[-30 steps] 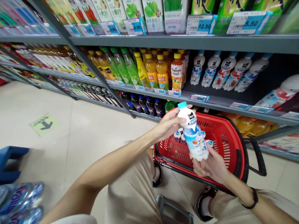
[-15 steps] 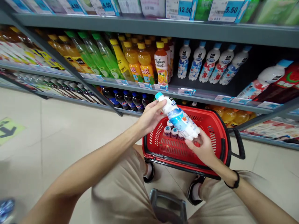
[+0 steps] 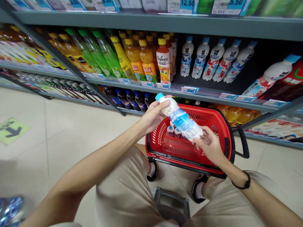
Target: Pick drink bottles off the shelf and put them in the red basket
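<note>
I hold a white drink bottle with a light blue cap and blue label, tilted with its cap up to the left, above a red shopping basket. My left hand grips the bottle near its neck. My right hand holds its bottom end, fingers curled around it. Several small bottles with blue caps stand inside the basket beneath it. Matching white bottles line the shelf just behind.
Grey store shelves run across the back, filled with orange juice bottles, green bottles and dark cola bottles. A yellow floor arrow sticker lies left. A grey handle sits between my knees.
The bottle went from nearly upright to tilted with its cap leftward, and has been turned so a different side of the label shows. My view shifted down and right.
</note>
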`<action>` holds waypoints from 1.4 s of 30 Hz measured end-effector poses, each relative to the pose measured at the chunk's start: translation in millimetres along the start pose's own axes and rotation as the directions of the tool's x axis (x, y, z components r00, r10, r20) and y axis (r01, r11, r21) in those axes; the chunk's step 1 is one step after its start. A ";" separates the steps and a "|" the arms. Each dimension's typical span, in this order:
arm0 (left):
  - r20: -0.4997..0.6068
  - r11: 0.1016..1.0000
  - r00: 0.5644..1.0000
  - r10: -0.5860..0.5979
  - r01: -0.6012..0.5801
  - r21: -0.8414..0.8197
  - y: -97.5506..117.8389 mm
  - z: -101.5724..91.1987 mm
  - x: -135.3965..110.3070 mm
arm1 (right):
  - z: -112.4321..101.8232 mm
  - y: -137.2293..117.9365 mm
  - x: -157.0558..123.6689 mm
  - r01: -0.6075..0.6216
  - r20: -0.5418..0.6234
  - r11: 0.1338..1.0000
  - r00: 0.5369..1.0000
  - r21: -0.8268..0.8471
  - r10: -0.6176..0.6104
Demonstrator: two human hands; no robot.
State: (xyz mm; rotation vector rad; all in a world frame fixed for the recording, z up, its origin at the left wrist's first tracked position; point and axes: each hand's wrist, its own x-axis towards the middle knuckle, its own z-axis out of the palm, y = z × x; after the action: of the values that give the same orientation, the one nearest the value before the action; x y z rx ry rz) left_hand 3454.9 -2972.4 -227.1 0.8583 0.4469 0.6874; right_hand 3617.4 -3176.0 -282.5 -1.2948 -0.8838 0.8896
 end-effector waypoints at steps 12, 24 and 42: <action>0.137 0.999 0.990 0.013 -0.007 -0.045 2.1 2.9 -3.5 | 2.6 -5.3 3.9 -0.448 0.380 0.823 0.870 0.348 0.313; 0.064 0.996 0.998 0.015 -0.010 -0.087 3.3 10.1 -6.3 | 10.0 4.6 7.2 -0.356 0.217 0.901 0.927 0.247 0.307; 0.035 0.996 0.999 -0.008 0.011 -0.091 5.7 4.8 -2.1 | 8.4 -6.9 2.7 -0.234 0.271 0.960 0.945 0.156 0.186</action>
State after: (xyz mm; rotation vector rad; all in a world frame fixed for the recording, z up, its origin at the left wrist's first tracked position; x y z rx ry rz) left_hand 3454.3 -2973.8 -219.5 0.7807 0.3856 0.6780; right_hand 3611.1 -3170.7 -274.9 -1.1419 -0.8456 1.2995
